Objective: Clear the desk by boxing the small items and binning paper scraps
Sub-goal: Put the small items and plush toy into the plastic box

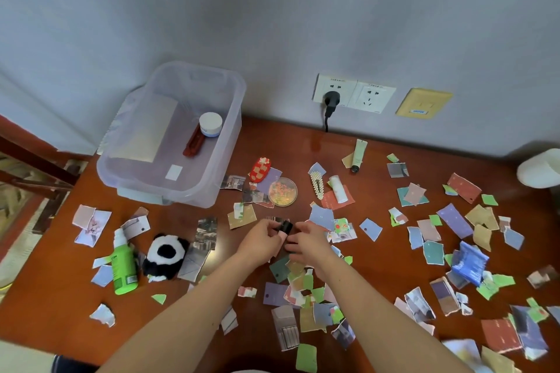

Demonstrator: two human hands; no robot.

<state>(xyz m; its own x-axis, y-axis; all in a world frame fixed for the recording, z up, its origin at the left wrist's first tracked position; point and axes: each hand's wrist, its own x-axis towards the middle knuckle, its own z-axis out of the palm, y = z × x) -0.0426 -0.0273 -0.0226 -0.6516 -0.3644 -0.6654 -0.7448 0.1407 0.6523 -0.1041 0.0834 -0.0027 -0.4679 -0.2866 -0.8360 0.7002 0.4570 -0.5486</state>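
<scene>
We pinch small black cylindrical tube [285, 225] at frame centre, above counter [378, 145]: left hand [263, 238] fingertips closed on it, right hand [306, 241] steadying. Light, rigid, smooth, likely slippery; we grip mid-body.

We see soft, even, fairly dim light, with faint shadows under the forearms and a pale glare patch on the glossy bench [315, 142] near the far wall [272, 9]. The wide lens bows the edges, and paper scraps [463, 348] at the near right corner smear into blur.
</scene>
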